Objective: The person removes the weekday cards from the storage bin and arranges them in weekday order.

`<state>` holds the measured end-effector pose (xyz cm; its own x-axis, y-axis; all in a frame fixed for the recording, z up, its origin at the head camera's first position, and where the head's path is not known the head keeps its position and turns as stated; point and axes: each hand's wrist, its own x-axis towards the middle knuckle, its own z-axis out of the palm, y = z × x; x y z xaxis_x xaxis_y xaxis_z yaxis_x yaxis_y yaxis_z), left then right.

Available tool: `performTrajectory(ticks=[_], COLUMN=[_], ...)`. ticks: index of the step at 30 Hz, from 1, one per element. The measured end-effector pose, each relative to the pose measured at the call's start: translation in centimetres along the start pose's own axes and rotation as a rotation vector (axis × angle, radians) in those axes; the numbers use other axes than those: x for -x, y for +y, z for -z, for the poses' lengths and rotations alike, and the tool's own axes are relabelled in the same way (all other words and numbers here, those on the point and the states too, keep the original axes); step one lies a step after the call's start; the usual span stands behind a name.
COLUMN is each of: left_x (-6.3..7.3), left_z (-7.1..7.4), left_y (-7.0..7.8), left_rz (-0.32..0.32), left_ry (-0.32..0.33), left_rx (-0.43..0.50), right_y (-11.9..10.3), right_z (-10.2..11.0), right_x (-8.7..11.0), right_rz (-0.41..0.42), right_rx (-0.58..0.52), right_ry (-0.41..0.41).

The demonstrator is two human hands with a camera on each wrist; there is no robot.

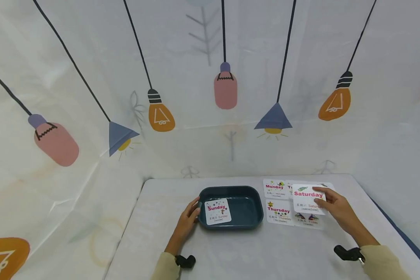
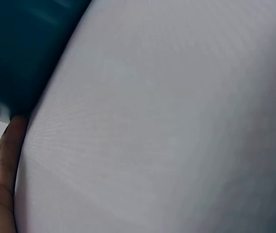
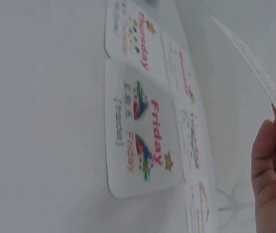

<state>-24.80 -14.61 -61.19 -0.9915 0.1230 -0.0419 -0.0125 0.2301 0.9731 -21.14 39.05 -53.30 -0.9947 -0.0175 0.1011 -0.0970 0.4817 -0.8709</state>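
My right hand [image 1: 339,210] pinches the Saturday card [image 1: 306,200] by its right edge. It holds the card raised over the laid-out cards, with the printed side toward the head camera. In the right wrist view the same card [image 3: 256,65] appears nearly edge-on above the fingers [image 3: 269,150]. The left hand [image 1: 186,222] touches the left end of a dark teal tray [image 1: 245,226]. Its straight fingers [image 2: 10,150] meet the tray's outer side in the left wrist view. Inside the tray, at its left, lies the Sunday card [image 1: 217,211].
Right of the tray, cards lie in two rows: Monday [image 1: 274,189] and others behind, Thursday [image 1: 279,212] and Friday [image 3: 142,131] in front. The raised card partly hides several. A white sheet printed with lamps [image 1: 196,151] stands behind the white-covered table [image 1: 231,252].
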Motion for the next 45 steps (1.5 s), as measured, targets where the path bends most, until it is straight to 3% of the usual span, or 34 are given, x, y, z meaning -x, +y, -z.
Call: performTrajectory(ticks=[6, 16, 22, 32, 45], left_x=[0.0, 0.4, 0.3, 0.2, 0.0], left_z=[0.2, 0.4, 0.2, 0.0, 0.1], left_y=[0.2, -0.2, 0.0, 0.2, -0.1], left_rz=[-0.026, -0.006, -0.002, 0.002, -0.018], left_ry=[0.007, 0.024, 0.007, 0.015, -0.006], left_rx=[-0.003, -0.013, -0.011, -0.012, -0.004], right_y=[1.6, 4.2, 5.6, 7.8, 9.9], right_z=[2.0, 3.4, 4.4, 5.3, 5.0], right_x=[0.0, 0.6, 1.1, 0.9, 0.7], right_rz=[-0.072, -0.245, -0.294, -0.416, -0.449], right_rx=[0.065, 0.133, 0.181, 0.204, 0.199], right_ry=[0.038, 0.046, 0.067, -0.021, -0.049])
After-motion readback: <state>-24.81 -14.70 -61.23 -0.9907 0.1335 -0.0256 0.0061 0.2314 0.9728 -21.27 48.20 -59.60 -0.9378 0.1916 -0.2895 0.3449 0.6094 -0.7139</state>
